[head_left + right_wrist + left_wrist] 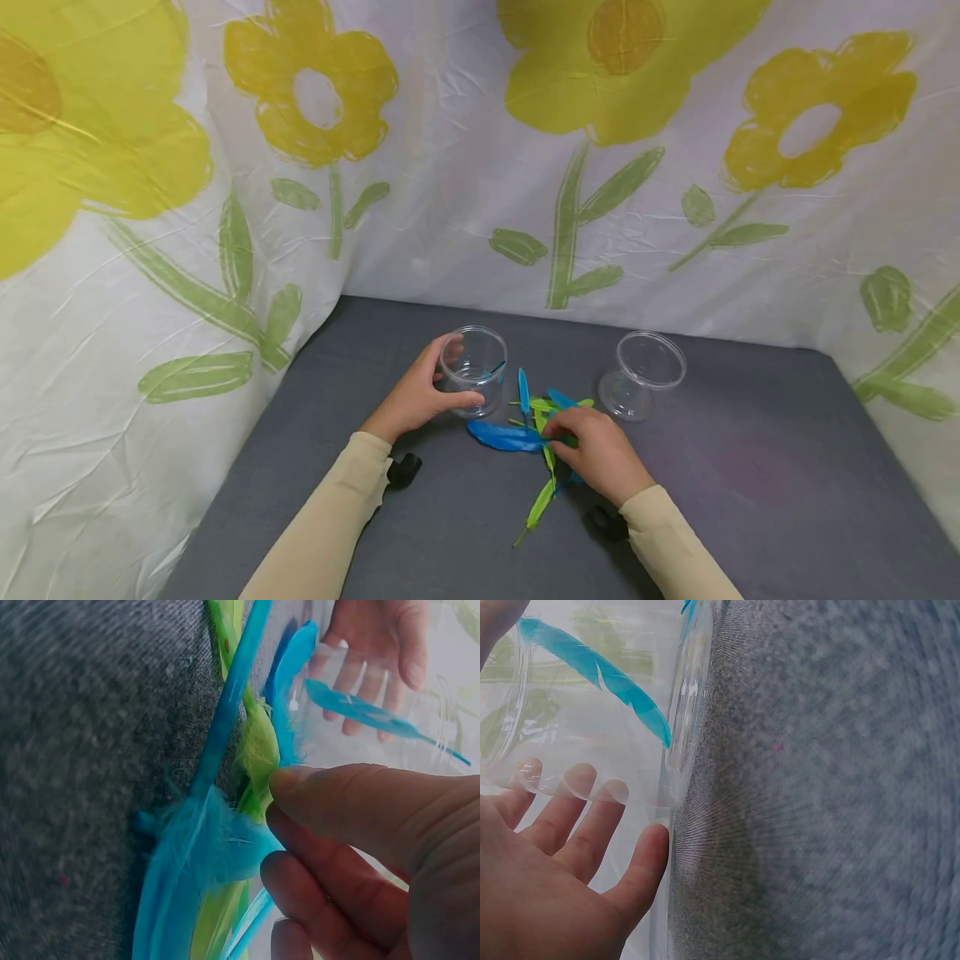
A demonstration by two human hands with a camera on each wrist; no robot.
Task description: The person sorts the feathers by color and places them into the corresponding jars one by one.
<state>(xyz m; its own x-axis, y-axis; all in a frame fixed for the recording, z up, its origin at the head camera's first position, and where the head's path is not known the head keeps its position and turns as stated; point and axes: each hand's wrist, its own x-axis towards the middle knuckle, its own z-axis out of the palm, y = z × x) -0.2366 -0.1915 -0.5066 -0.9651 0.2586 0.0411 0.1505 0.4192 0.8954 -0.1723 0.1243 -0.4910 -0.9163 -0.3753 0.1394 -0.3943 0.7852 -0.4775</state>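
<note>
My left hand holds a clear plastic jar upright on the table, thumb in front and fingers round its far left side. One blue feather leans inside that jar. At a loose pile to the right, my right hand has its thumb and index finger together at the base of a wide blue feather, which they seem to pinch. Around the fingertips lie several green feathers and blue feathers, crossing one another. The fingers partly hide the pile in the head view.
A second clear jar, on a footed base, stands behind and right of the pile. The grey cloth tabletop reaches back to a white curtain with yellow flowers. Each wrist carries a small black camera.
</note>
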